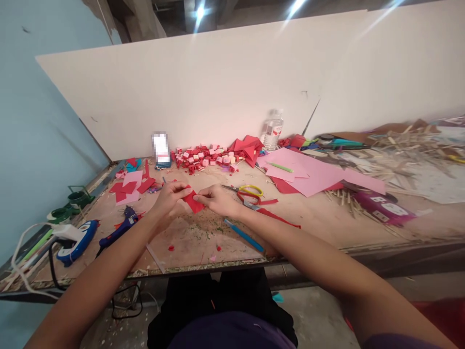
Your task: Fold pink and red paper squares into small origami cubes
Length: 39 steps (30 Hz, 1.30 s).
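Between my two hands is a small piece of red paper [195, 202], held up just above the table. My left hand [171, 198] pinches its left side, thumb on top. At its right edge my right hand [214, 198] grips it between thumb and forefinger. Beside my right hand lie scissors [250, 192] with yellow and red handles. A blue pen [244, 235] rests under my right forearm. To the left of my left hand are a dark blue glue gun [125, 226] and cut pieces of red and pink paper [131, 186].
Many small red and pink paper pieces [205, 157] are heaped at the back, near a phone [161, 149] and a plastic bottle [273, 131]. Pink sheets [308, 172] and a purple packet [383, 207] lie right. A blue power strip [77, 244] sits left, by the table's front edge [174, 269].
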{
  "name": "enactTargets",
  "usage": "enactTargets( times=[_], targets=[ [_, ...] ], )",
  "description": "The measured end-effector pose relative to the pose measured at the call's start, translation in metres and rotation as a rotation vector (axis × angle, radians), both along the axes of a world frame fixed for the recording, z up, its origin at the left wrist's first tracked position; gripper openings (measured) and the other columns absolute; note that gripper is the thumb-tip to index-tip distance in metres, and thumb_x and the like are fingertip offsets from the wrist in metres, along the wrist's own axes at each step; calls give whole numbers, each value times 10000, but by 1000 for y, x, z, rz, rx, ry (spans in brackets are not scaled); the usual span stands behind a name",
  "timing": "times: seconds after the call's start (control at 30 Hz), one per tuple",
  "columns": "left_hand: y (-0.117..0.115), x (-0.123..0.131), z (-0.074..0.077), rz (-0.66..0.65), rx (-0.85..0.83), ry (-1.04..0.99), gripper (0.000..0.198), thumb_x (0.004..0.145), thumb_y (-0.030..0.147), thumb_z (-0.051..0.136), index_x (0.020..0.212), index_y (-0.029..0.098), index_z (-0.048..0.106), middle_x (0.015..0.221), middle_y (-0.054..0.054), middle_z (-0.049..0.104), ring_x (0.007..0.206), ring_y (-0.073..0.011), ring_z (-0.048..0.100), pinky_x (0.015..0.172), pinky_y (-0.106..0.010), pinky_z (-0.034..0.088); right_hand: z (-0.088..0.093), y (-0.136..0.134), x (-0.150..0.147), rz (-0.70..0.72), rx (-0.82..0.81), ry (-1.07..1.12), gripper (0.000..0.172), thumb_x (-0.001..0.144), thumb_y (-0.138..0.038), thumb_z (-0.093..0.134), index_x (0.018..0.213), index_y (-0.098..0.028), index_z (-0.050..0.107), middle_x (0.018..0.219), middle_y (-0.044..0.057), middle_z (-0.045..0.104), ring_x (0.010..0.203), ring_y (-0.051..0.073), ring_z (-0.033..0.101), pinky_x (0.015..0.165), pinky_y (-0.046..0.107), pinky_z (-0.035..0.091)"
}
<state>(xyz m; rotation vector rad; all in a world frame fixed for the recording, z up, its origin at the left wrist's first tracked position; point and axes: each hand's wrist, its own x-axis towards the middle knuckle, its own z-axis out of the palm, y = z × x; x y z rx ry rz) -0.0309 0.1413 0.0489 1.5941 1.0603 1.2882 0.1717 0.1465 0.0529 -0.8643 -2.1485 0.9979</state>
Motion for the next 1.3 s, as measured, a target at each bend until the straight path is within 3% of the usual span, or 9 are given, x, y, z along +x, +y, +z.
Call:
enactTargets(
  times=[0.13,0.27,0.37,0.47,0.6,0.77,0.97,1.17,1.3],
  targets=[
    [12,-12,1,201,-6,-172,247,684,378,812,730,159,707,743,-13,643,678,-129,566,618,-233,475,-7,3,3,18,-57,14,368,935,-419,559,748,-149,727,719,47,722,660,166,634,614,247,450],
    [22,-21,-1,500,64,-213,255,716,390,784,804,162,714,679,9,608,525,-93,479,493,-218,411,-11,6,4,31,-66,-11,355,910,-410,615,712,-142,737,692,46,733,633,157,645,612,238,471],
    [16,-14,-3,391,252,68,198,813,376,739,826,178,740,775,-21,664,541,-103,521,505,-234,442,-11,8,2,17,-273,119,424,900,-527,632,776,-133,728,743,73,753,629,158,673,616,241,517],
    [4,-4,-6,196,593,424,160,922,296,637,917,223,779,1001,-61,721,833,-175,669,716,-280,543,-9,10,2,-52,-509,296,505,878,-624,626,848,-128,719,799,107,765,641,182,707,603,270,559],
    [-4,2,-11,43,762,662,243,969,195,536,1040,236,765,1155,-77,720,970,-203,688,846,-332,550,-10,16,4,-191,-499,427,378,813,-514,745,813,-138,716,744,77,740,640,161,690,604,252,563],
    [-12,1,-10,11,673,798,250,946,344,624,1153,227,703,1231,-90,674,937,-211,675,812,-333,535,-13,22,6,-239,-424,424,348,805,-470,751,715,-140,687,625,34,676,554,117,619,558,219,527],
    [-7,3,-6,131,317,527,259,944,444,584,977,200,664,869,-27,688,701,-161,616,673,-279,487,-13,24,7,-209,-332,364,378,744,-481,799,630,-141,681,570,15,654,524,112,598,526,205,502],
    [2,6,-12,-150,87,290,350,922,490,582,844,161,676,683,-4,629,607,-144,584,625,-264,469,-11,25,7,-142,-293,306,361,758,-490,782,693,-138,740,607,27,690,558,130,625,560,226,533],
    [2,5,-11,-137,78,272,334,905,467,607,791,160,674,670,-4,627,594,-134,576,625,-262,470,-9,23,6,-139,-287,299,358,756,-494,789,747,-138,757,666,39,713,622,153,667,577,235,554]
  ],
)
